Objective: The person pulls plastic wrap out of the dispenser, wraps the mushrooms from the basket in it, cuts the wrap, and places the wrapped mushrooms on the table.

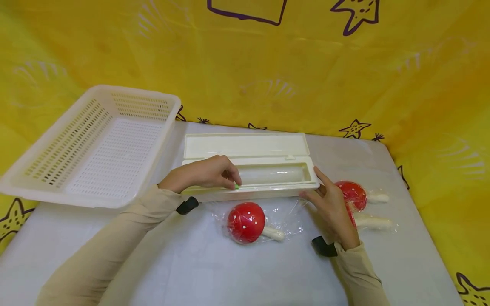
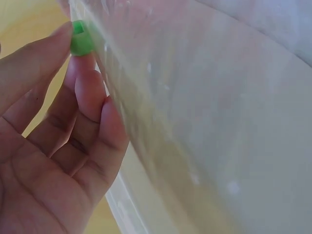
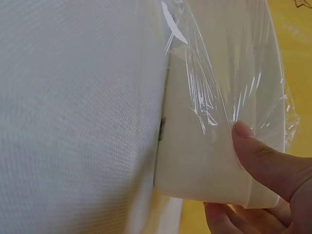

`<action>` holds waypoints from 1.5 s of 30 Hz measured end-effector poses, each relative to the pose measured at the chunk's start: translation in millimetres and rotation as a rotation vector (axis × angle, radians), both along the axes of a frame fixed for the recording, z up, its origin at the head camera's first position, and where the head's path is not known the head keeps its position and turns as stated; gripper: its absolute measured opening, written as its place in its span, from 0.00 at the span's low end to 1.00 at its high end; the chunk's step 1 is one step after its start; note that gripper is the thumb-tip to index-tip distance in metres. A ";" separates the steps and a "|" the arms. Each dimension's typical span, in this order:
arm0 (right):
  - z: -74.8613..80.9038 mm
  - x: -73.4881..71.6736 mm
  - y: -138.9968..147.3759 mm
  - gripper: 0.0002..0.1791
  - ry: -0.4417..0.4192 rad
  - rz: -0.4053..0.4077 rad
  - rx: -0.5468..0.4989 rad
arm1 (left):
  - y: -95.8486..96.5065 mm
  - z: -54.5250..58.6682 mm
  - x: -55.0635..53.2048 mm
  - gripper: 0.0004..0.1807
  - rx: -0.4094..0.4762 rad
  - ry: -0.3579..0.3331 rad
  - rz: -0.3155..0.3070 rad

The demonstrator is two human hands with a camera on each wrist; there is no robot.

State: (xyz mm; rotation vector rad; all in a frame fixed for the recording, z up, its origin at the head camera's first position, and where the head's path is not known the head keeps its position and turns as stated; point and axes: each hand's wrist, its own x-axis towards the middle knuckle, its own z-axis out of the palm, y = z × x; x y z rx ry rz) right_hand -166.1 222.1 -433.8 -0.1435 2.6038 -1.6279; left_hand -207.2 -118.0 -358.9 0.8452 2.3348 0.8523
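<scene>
A white cling film dispenser box (image 1: 264, 192) lies with its lid (image 1: 246, 145) raised at the back, and a roll of film (image 1: 264, 175) shows inside. My left hand (image 1: 214, 172) pinches a small green slide cutter (image 2: 82, 39) at the front edge of the box. My right hand (image 1: 331, 206) grips the box's right end, its thumb (image 3: 263, 161) pressing the clear film (image 3: 200, 92) against the front and its fingers around the end. In front of the box lies a red toy mushroom (image 1: 246, 223) with white dots, under clear film.
At the left stands a white plastic basket (image 1: 155, 163) with slotted sides. Two more film-wrapped red mushrooms (image 1: 351, 194) lie to the right, partly behind my right hand. A yellow patterned cloth (image 1: 245, 63) hangs behind the white-covered table (image 1: 183, 267).
</scene>
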 end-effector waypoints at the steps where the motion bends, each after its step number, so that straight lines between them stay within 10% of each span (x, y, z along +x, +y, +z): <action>1: 0.2 0.2 0.0 0.50 -0.004 -0.002 -0.001 | -1.9 0.6 0.8 0.06 0.000 0.001 0.002; 12: 1.3 0.9 -0.2 0.50 -0.017 -0.003 -0.016 | -30.4 0.6 11.8 0.07 -0.001 -0.002 0.056; 26: 0.2 0.2 -0.9 0.49 0.000 0.003 -0.010 | -51.7 -21.9 38.4 0.08 0.115 0.169 0.176; 45: 1.0 0.4 -0.3 0.49 -0.005 0.006 -0.006 | -86.2 -10.4 67.4 0.08 0.002 0.439 0.189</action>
